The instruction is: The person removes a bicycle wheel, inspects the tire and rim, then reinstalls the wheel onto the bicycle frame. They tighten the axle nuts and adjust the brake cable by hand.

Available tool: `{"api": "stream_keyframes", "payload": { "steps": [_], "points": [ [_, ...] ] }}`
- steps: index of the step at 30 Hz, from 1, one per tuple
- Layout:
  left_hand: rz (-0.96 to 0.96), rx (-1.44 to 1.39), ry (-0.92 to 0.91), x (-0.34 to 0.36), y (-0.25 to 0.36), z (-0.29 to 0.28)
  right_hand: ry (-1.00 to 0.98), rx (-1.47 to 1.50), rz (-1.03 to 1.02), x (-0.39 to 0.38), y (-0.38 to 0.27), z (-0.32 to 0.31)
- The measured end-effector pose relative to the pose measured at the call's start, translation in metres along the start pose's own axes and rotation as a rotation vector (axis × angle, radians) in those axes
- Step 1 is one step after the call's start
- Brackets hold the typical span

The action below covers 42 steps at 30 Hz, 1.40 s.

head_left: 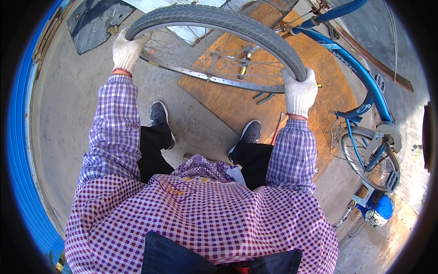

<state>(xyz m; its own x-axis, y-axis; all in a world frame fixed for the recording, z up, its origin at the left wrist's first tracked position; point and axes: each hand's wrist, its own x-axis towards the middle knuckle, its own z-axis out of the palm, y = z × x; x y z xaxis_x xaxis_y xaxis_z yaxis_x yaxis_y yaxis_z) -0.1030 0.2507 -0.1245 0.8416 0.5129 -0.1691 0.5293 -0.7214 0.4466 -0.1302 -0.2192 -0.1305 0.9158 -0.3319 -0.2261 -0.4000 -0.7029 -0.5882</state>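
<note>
Raised in front of me is a bicycle wheel (pixel 205 15) with a black treaded tyre, thin spokes and a silver rim. It is tilted, its tyre facing up and away from me. My left hand (pixel 126 51), in a white knitted glove, is closed round the tyre and rim at the left end. At the right end my right hand (pixel 301 95), gloved alike, grips the wheel the same way; its fingers are partly hidden behind the tyre. Through the spokes a metal tool with a yellowish part (pixel 243 68) shows on the brown board (pixel 214 100) below.
A blue bicycle frame (pixel 378 98) with its other wheel (pixel 365 153) lies to the right. Teal-handled tool (pixel 264 98) and a red bar (pixel 277 130) rest on the board. A dark slab (pixel 98 25) lies far left, a mesh basket (pixel 264 10) far ahead. Blue corrugated wall (pixel 20 146) edges the left.
</note>
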Motion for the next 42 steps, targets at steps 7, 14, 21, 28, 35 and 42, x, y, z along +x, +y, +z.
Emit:
{"api": "stream_keyframes", "payload": {
  "steps": [7,14,21,28,35,42],
  "points": [
    [-0.04,0.056,-0.004,-0.005,0.007,0.001,0.011,0.055,-0.01,-0.001,0.0,-0.003],
    [-0.047,0.055,-0.021,-0.002,0.008,0.0,0.024,0.109,0.003,0.001,0.008,0.0],
    [-0.028,0.029,-0.029,-0.003,0.017,-0.001,-0.072,0.13,0.152,0.004,0.018,0.001],
    [-0.002,0.039,-0.028,-0.003,0.022,-0.006,-0.08,0.128,0.138,0.007,0.015,-0.003],
    [-0.017,0.046,-0.033,-0.007,0.025,-0.004,-0.097,0.164,0.171,0.007,0.016,-0.007],
    [-0.015,0.059,-0.043,-0.007,0.031,-0.008,-0.081,0.144,0.144,0.009,0.017,-0.01]
  ]
}}
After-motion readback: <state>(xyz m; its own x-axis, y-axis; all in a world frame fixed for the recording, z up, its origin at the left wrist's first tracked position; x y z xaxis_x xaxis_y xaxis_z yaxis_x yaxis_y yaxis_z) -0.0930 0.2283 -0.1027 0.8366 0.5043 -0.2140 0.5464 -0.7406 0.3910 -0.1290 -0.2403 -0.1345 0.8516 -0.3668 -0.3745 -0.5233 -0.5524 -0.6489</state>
